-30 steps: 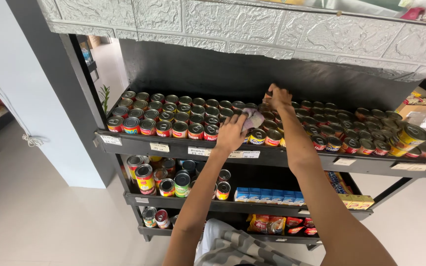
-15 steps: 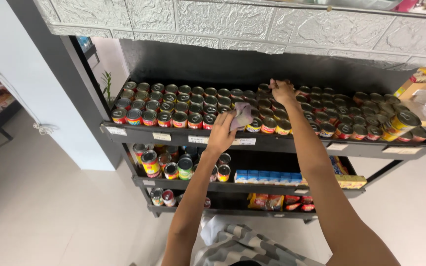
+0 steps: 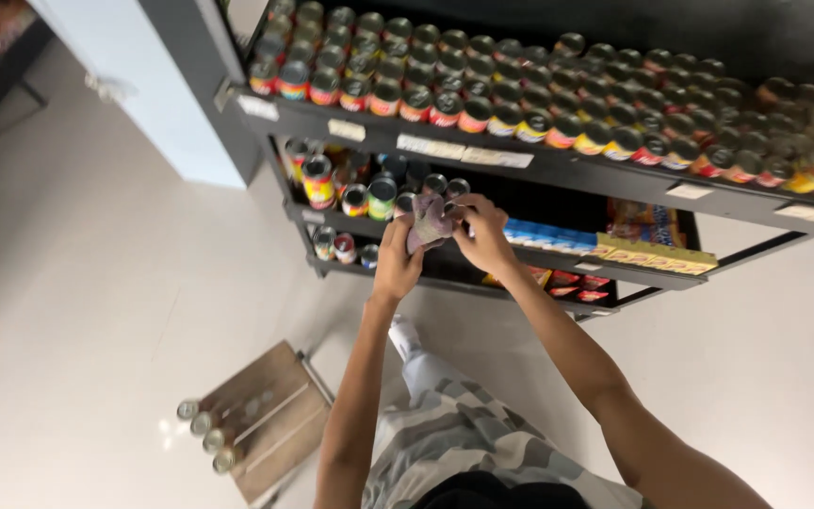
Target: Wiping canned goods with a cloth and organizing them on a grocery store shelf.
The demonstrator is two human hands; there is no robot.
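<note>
We see the top shelf (image 3: 558, 170) at twelve o'clock, packed with rows of cans (image 3: 482, 94). Below it, our hands (image 3: 445, 240) meet before the middle shelf (image 3: 558, 256), more cans (image 3: 350, 188) at their ten o'clock. At seven o'clock, a board (image 3: 266, 415) lies on the floor (image 3: 96, 283), four cans (image 3: 207, 435) along its left edge.

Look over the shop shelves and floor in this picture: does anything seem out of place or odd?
Yes. Four cans lie on their sides in a row on the floor beside a wooden board, away from the upright cans on the shelves. Nothing looks spilled or damaged.
</note>
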